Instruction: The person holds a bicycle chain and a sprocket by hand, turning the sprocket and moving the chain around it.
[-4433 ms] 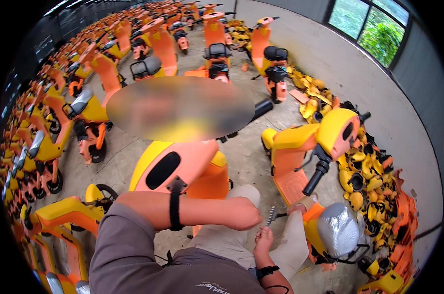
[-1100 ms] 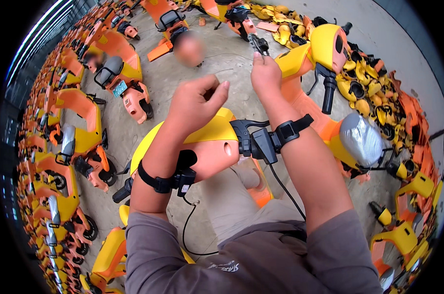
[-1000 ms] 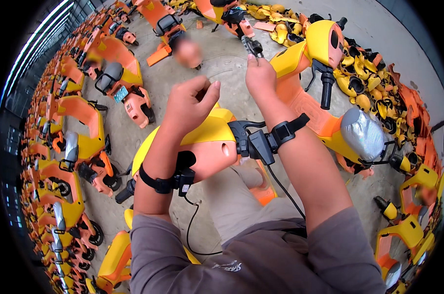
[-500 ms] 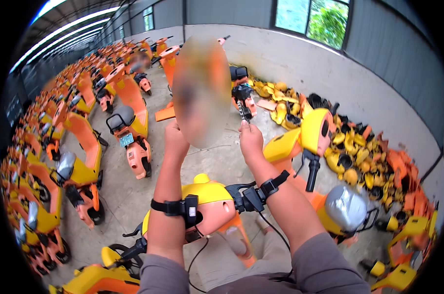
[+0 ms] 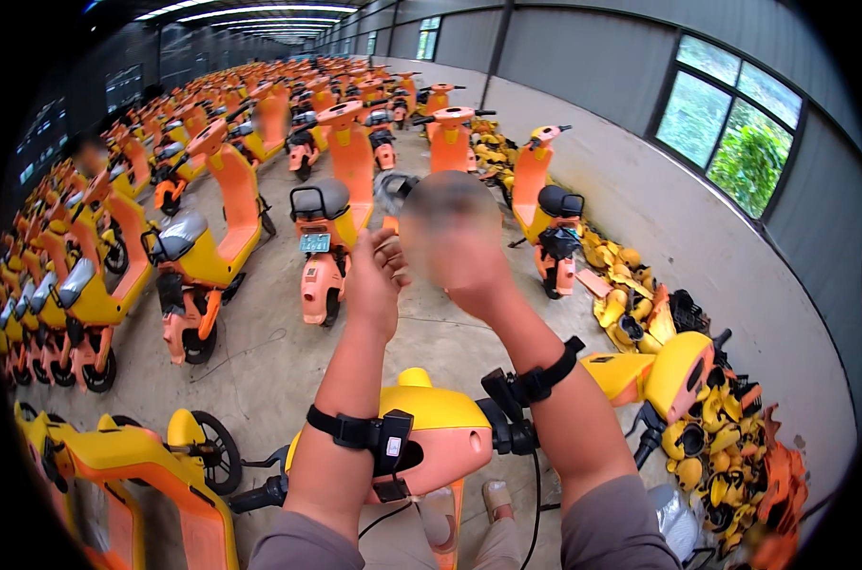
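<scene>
The left hand (image 5: 374, 280), fingers (image 5: 392, 257) half-curled, stands raised beside the right hand (image 5: 478, 288).

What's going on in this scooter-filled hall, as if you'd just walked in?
A person's forearms extend over a yellow-and-orange scooter. The left hand is loosely curled, with nothing visible in it; the right hand is mostly blurred, so whether it holds anything is unclear. Parked scooters stand ahead, and loose parts lie heaped along the right wall.

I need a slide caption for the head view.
Left hand and right hand raised over a yellow-and-orange scooter, rows of scooters beyond.
</scene>
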`<state>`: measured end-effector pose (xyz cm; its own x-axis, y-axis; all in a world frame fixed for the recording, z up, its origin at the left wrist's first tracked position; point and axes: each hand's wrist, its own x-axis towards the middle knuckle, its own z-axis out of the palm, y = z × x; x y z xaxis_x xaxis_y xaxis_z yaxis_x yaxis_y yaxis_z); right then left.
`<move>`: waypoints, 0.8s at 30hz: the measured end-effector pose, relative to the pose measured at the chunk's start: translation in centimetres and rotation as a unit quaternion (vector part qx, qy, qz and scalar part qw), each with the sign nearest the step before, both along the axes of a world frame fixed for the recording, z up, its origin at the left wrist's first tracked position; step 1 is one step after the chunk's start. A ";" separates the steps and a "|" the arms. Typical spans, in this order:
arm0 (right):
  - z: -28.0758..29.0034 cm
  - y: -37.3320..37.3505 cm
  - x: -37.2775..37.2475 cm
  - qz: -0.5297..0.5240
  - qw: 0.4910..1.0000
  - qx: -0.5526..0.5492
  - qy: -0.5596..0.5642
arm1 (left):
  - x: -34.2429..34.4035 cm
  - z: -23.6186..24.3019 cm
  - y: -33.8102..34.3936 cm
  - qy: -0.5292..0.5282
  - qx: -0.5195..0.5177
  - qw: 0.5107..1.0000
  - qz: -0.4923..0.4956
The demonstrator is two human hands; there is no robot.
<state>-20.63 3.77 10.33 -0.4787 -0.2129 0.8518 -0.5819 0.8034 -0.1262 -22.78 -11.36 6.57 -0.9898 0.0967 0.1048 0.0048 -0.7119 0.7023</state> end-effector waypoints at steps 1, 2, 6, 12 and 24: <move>0.0 -0.3 0.1 0.008 1.000 0.014 0.004 | -0.5 0.3 -0.4 -0.002 -0.003 1.000 0.007; 0.4 -1.5 1.2 0.035 0.999 0.033 -0.002 | -0.6 0.6 -1.2 0.036 0.132 0.988 -0.067; -4.3 -2.4 0.6 0.036 0.994 0.024 -0.103 | -1.6 -0.3 -2.3 0.082 0.278 0.935 -0.203; -4.8 -0.4 2.0 0.038 0.986 -0.054 -0.155 | 0.5 1.0 -0.9 0.059 0.217 0.964 -0.139; -7.5 2.4 9.0 0.051 0.909 -0.298 -0.288 | 4.9 2.4 3.0 0.118 0.047 0.938 -0.322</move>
<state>-11.66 6.21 2.83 -0.8852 0.1356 0.4451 -0.3496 0.4374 -0.8285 -17.92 -8.36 8.97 -0.6778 0.6454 0.3524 -0.2997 -0.6801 0.6691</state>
